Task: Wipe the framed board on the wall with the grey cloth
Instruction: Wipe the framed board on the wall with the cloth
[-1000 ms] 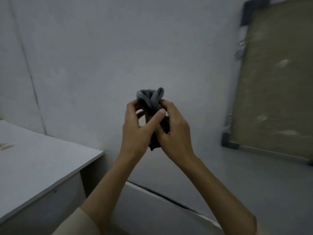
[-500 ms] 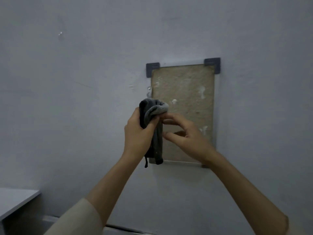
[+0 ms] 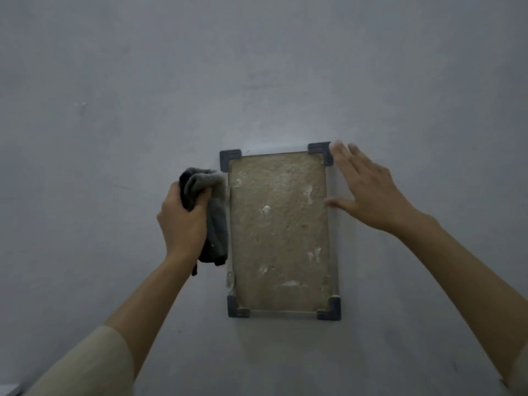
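A tall framed board hangs on the wall, brownish and rough, with pale patches and dark grey corner brackets. My left hand is shut on the bunched grey cloth, which hangs against the board's left edge near the top. My right hand is spread flat with fingers apart at the board's upper right edge, its thumb touching the frame's side and its fingertips beside the top right bracket.
The pale grey wall fills nearly the whole view around the board. A sliver of a white surface shows at the bottom left corner.
The view swung from the desk corner onto the board. My right hand let go of the cloth and moved right onto the frame's edge. My left hand carried the cloth to the left edge.
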### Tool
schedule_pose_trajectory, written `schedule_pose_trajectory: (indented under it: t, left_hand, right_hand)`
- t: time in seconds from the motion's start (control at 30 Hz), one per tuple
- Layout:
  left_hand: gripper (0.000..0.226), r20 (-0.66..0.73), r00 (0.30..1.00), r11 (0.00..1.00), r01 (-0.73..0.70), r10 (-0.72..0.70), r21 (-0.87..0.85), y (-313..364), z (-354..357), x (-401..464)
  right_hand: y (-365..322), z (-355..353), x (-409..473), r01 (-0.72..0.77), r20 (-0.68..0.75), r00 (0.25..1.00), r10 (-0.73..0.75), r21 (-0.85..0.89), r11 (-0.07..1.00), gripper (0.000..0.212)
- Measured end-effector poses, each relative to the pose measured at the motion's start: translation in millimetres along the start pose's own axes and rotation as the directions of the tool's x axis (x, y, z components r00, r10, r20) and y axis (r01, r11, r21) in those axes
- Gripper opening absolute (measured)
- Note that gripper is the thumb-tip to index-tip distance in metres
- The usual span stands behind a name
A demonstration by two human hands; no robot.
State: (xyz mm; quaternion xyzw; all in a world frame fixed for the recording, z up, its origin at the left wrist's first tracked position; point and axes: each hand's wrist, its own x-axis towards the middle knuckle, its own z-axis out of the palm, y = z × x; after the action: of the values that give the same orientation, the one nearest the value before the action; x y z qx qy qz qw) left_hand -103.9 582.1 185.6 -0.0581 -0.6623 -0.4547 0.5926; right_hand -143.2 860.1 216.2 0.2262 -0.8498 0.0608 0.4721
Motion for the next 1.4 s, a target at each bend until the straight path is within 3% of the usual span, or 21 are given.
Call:
schedule_pose_trajectory:
  t: [0.1, 0.27, 0.53, 0.73, 0.87, 1.03, 1.17, 1.33, 1.4]
  left_hand:
    - [0.011, 0.031, 0.994, 0.994, -0.105, 0.104, 0.029, -2.0, -2.4, 15.4]
    - [0.019, 0.126, 0.951, 0.957, -0.289, 0.283, 0.030, -2.5, 7.0, 31.4]
    - [0.023, 0.129, 0.922, 0.926, -0.375, 0.366, 0.052, -5.8, 23.8, 53.0]
    - [0.029, 0.150, 0.909, 0.885, -0.415, 0.390, 0.212, -3.0, 38.4, 45.0]
    - [0.027, 0.085, 0.931, 0.897, -0.366, 0.356, 0.248, 1.5, 40.5, 38.6]
    - [0.040, 0.278, 0.854, 0.794, -0.514, 0.440, 0.324, -4.1, 37.2, 13.7]
    - [0.039, 0.092, 0.941, 0.884, -0.338, 0.327, 0.323, -0.5, 33.2, 26.0]
    - [0.043, 0.244, 0.885, 0.838, -0.458, 0.397, 0.297, 0.4, 39.7, 6.6]
    - [0.043, 0.196, 0.908, 0.859, -0.415, 0.370, 0.300, -1.0, 35.3, 14.1]
  right_hand:
    - [-0.2, 5.8, 5.0, 0.048, 0.102, 0.994, -0.032, -0.149, 0.988, 0.126]
    - [-9.6, 14.3, 12.2, -0.002, 0.103, 0.994, 0.025, -0.220, 0.976, 0.140]
    - [-6.9, 13.9, 11.1, -0.038, 0.110, 0.992, 0.067, -0.248, 0.968, 0.141]
    - [-3.8, 12.3, 11.3, -0.006, 0.104, 0.994, 0.033, -0.250, 0.968, 0.141]
    - [-2.1, 12.2, 11.0, 0.013, 0.089, 0.996, 0.009, -0.242, 0.970, 0.139]
    - [-5.6, 11.0, 8.9, 0.019, 0.071, 0.998, -0.001, -0.254, 0.967, 0.138]
    - [-8.2, 10.4, 8.2, 0.016, 0.081, 0.997, 0.005, -0.253, 0.967, 0.137]
    - [-8.1, 7.8, 8.7, 0.029, 0.113, 0.994, 0.002, -0.270, 0.962, 0.136]
    - [-7.6, 6.5, 8.7, 0.040, 0.122, 0.993, -0.006, -0.283, 0.958, 0.138]
